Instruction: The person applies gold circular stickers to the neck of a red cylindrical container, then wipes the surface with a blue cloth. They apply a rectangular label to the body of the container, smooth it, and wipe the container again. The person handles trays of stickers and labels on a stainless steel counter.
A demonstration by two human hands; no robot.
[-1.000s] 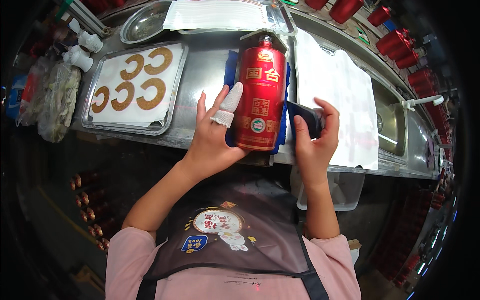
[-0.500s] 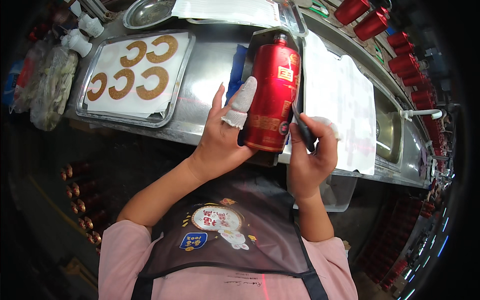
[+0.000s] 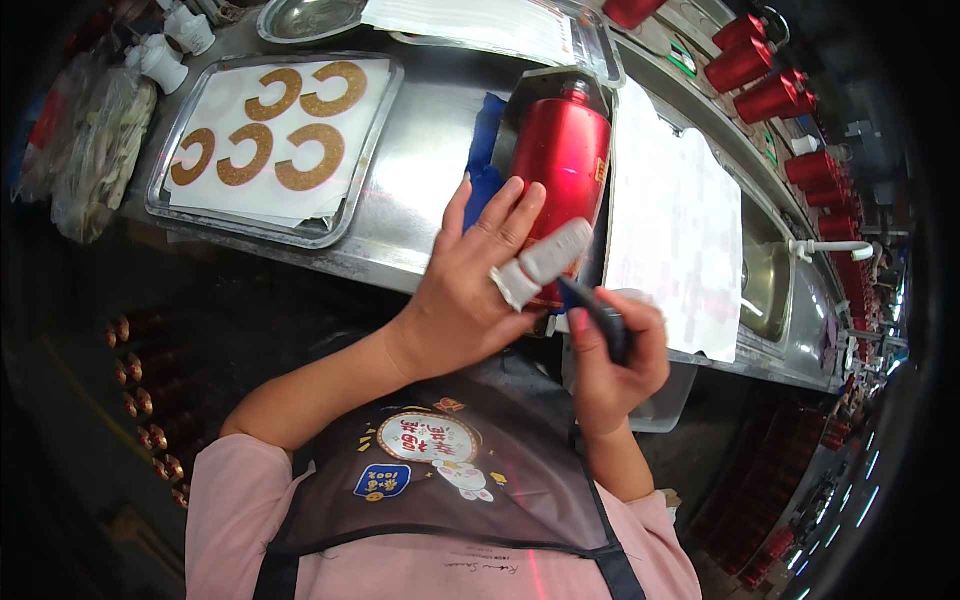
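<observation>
A glossy red bottle (image 3: 562,150) lies on its back in a dark angular holder (image 3: 530,95), its neck pointing away from me. My left hand (image 3: 462,275) is laid over the lower half of the bottle, fingers across its side and thumb near its base. One finger wears a pale fabric finger sleeve (image 3: 545,262). In my right hand (image 3: 628,370) is a black-handled tool (image 3: 606,328) with a narrow tip, which points at the bottle's lower right side. Motion blurs the tip, so whether it touches the bottle I cannot tell.
To the left, a metal tray (image 3: 340,225) holds several gold C-shaped pieces (image 3: 310,157) on white sheets. A blue cloth (image 3: 487,150) lies beside the holder. White paper (image 3: 670,220) covers the counter at right, before a sink (image 3: 765,290). Several red bottles (image 3: 742,68) stand far right.
The bottle has turned so its gold lettering faces away to the right. My left hand has moved right and over the bottle's lower part. The tool has dropped toward the bottle's base.
</observation>
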